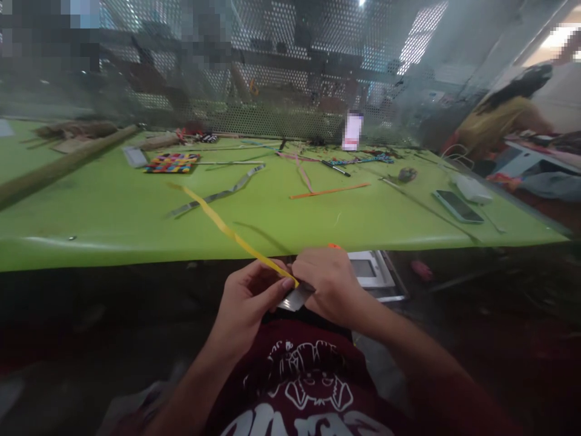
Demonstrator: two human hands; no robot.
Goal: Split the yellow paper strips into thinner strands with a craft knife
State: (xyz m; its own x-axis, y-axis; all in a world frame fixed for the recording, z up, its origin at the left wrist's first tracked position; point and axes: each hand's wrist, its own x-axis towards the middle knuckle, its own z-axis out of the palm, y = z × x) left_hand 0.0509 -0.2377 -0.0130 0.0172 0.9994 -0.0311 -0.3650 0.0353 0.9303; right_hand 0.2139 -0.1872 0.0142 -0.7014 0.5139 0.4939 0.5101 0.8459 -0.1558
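Below the table's front edge, close to my body, my left hand (254,287) pinches a long yellow strip (222,227) between thumb and fingers. The strip runs up and left over the table, its far end blurred. My right hand (327,272) is closed beside the left, almost touching it. A shiny silver flat piece (294,299) and a dark pointed tip show between the hands; I cannot tell whether they are one thing. A small orange end (334,246) pokes out above the right knuckles. The right hand's fingers hide most of what it grips.
On the green table (254,209) lie a colourful woven mat (172,163), a silver strip (227,192), an orange strip (330,191), a pen (336,168) and a phone (458,206). A long pole (68,163) lies left. Perforated metal stands behind; a person (503,121) is at right.
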